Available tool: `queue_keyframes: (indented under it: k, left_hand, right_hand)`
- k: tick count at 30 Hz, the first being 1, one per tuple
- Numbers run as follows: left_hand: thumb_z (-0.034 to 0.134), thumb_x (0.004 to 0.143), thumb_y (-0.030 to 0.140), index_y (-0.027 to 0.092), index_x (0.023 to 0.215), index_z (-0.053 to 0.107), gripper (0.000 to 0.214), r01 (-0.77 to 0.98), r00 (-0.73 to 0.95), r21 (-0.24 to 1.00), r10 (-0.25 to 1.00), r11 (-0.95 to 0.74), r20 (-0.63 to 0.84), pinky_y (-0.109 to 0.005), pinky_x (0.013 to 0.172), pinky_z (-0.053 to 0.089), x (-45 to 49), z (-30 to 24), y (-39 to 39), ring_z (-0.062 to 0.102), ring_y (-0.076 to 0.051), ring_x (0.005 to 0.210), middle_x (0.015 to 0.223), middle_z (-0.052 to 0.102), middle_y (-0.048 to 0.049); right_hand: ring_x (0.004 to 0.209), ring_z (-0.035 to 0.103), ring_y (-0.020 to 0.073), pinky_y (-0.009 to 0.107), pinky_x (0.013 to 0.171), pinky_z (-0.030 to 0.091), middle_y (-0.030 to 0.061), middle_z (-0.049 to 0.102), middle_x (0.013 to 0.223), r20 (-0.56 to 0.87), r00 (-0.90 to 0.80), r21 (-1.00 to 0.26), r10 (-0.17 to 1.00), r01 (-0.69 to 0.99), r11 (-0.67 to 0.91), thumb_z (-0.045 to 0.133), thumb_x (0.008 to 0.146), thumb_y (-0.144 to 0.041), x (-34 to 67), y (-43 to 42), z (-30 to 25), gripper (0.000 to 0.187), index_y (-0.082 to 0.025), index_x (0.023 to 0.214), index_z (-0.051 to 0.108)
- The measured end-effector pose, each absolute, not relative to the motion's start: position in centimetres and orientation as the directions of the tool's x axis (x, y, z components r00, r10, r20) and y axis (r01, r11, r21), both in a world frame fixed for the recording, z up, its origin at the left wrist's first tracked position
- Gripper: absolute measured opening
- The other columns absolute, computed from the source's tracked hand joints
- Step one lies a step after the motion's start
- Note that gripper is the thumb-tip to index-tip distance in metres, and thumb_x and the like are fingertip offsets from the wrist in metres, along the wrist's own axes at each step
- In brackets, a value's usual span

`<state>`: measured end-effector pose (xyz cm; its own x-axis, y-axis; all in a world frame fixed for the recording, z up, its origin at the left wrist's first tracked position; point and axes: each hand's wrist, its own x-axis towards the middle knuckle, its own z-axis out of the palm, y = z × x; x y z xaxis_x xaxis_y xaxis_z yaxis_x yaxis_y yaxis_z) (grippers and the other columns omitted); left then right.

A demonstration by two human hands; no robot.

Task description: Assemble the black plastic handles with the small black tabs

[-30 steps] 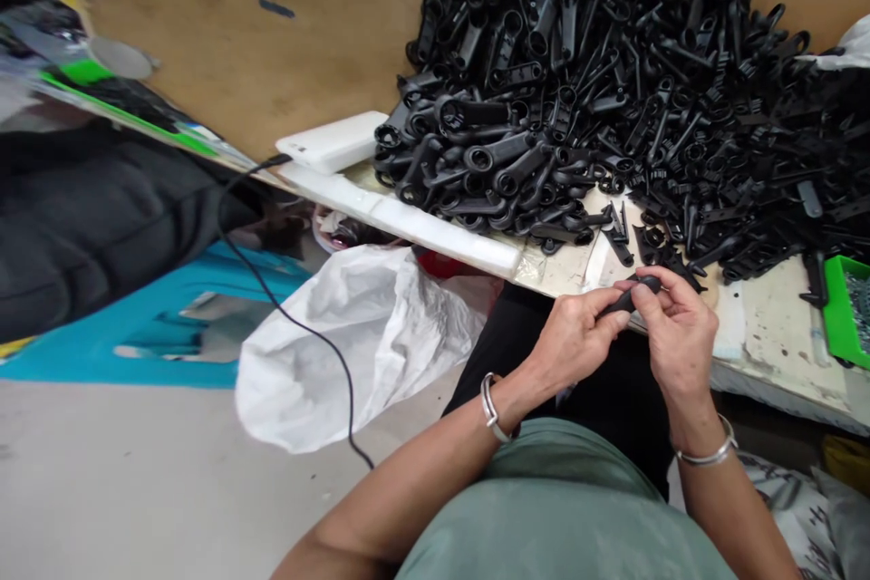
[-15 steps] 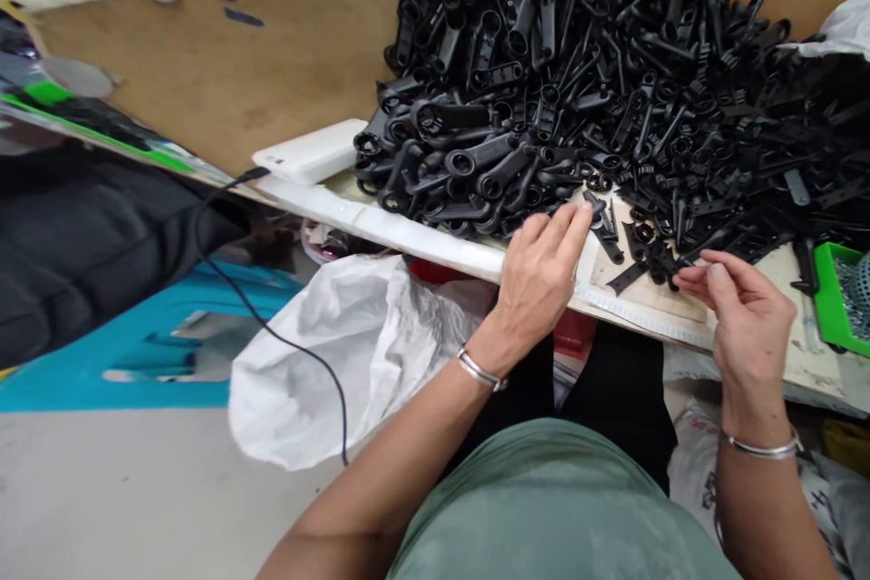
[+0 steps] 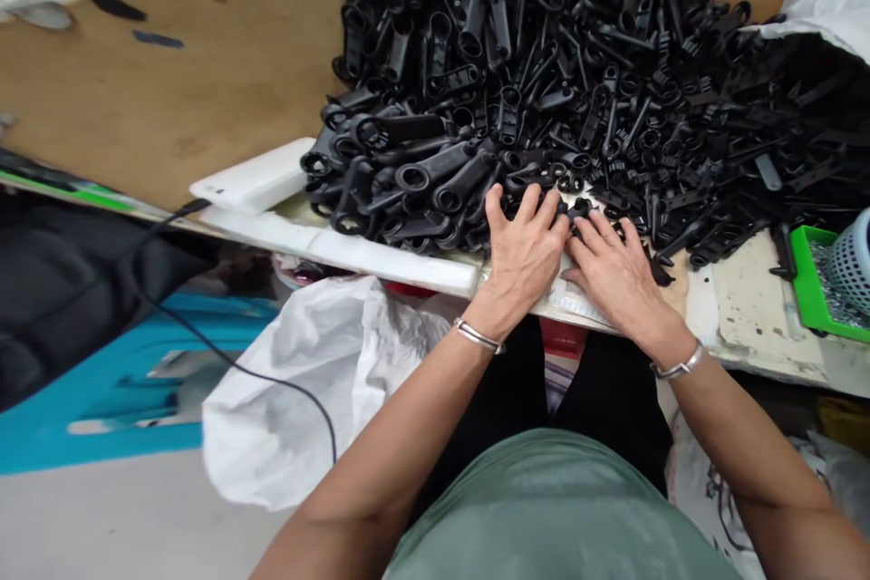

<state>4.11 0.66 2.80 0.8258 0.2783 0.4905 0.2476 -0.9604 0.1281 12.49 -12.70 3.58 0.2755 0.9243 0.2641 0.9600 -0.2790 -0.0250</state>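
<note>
A big heap of black plastic parts (image 3: 476, 100) with ring-shaped ends covers the bench. My left hand (image 3: 523, 245) reaches the heap's front edge, palm down, fingers apart over the parts. Close beside it, my right hand (image 3: 612, 267) lies palm down with fingers stretched out over small black parts (image 3: 577, 207). The fingertips of both hands nearly meet there. Some small parts under the right hand are hidden, and I see nothing gripped in either hand.
A white power bank (image 3: 255, 177) with a black cable (image 3: 224, 353) rests left of the heap. At the right stands a green tray (image 3: 812, 276) of small metal pieces with a pale blue basket (image 3: 853, 254). Below the bench edge hangs a white sack (image 3: 292, 417).
My right hand has moved left and forward, from the heap's right front to beside my left hand. The left hand's fingers have spread. The view has shifted right.
</note>
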Motion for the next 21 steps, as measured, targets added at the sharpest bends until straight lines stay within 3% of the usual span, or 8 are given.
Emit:
queue_keyframes:
  k: [4, 8, 11, 15, 18, 21]
  left_hand:
    - [0.043, 0.096, 0.016, 0.018, 0.093, 0.072, 0.03, 0.29, 0.835, 0.153, 0.328, -0.945, 0.441, -0.065, 0.109, 0.029, 4.8, 2.9, 0.6, 0.058, -0.031, 0.11, 0.105, 0.073, -0.0134]
    - [0.042, 0.093, 0.011, 0.017, 0.087, 0.074, 0.032, 0.31, 0.831, 0.187, 0.361, -0.932, 0.424, -0.062, 0.102, 0.035, 5.4, 3.1, 0.4, 0.059, -0.032, 0.104, 0.094, 0.072, -0.0149]
    - [0.046, 0.093, 0.014, 0.019, 0.083, 0.073, 0.029, 0.28, 0.831, 0.167, 0.325, -0.946, 0.452, -0.065, 0.1, 0.035, 5.4, 2.8, 0.3, 0.058, -0.032, 0.101, 0.092, 0.072, -0.014]
    - [0.052, 0.095, 0.026, 0.023, 0.082, 0.069, 0.022, 0.239, 0.798, 0.162, 0.289, -0.957, 0.528, -0.067, 0.104, 0.031, 5.1, 2.0, 0.5, 0.057, -0.03, 0.101, 0.093, 0.073, -0.0099]
    - [0.052, 0.097, 0.028, 0.024, 0.085, 0.069, 0.022, 0.232, 0.771, 0.169, 0.287, -0.958, 0.569, -0.066, 0.106, 0.028, 5.1, 1.7, 0.4, 0.057, -0.029, 0.102, 0.095, 0.074, -0.0079]
    - [0.05, 0.098, 0.028, 0.023, 0.086, 0.069, 0.023, 0.235, 0.759, 0.164, 0.287, -0.958, 0.584, -0.065, 0.107, 0.026, 4.9, 1.6, -0.1, 0.058, -0.029, 0.105, 0.1, 0.075, -0.0076]
  right_hand:
    - [0.138, 0.048, 0.0362, 0.063, 0.118, 0.025, 0.0196, 0.064, 0.134, 0.221, 0.313, -0.009, 0.924, 0.948, -0.319, 0.056, 0.101, -0.027, 14.1, -12.4, 2.8, 0.032, -0.008, 0.125, 0.064]
    - [0.136, 0.048, 0.0382, 0.064, 0.118, 0.025, 0.0171, 0.065, 0.132, 0.244, 0.343, 0.018, 0.907, 0.934, -0.358, 0.057, 0.101, -0.032, 14.7, -13.3, 2.6, 0.031, -0.011, 0.123, 0.065]
    - [0.136, 0.046, 0.0384, 0.064, 0.116, 0.026, 0.0141, 0.067, 0.128, 0.213, 0.336, 0.028, 0.917, 0.937, -0.349, 0.055, 0.102, -0.033, 14.4, -13.8, 3.1, 0.03, -0.014, 0.122, 0.065]
    - [0.13, 0.049, 0.0289, 0.054, 0.118, 0.027, 0.0077, 0.068, 0.12, 0.224, 0.339, 0.012, 0.914, 0.937, -0.35, 0.046, 0.105, -0.022, 14.3, -13.9, 4.1, 0.023, -0.02, 0.119, 0.065]
    - [0.111, 0.055, 0.0274, 0.045, 0.105, 0.04, 0.0102, 0.067, 0.112, 0.231, 0.428, 0.065, 0.874, 0.889, -0.453, 0.041, 0.103, -0.012, 14.4, -13.6, 4.8, 0.029, -0.017, 0.112, 0.068]
    - [0.103, 0.056, 0.0299, 0.045, 0.093, 0.044, 0.0119, 0.067, 0.106, 0.178, 0.491, 0.097, 0.853, 0.854, -0.512, 0.043, 0.102, -0.011, 14.6, -13.1, 5.2, 0.029, -0.016, 0.105, 0.072]
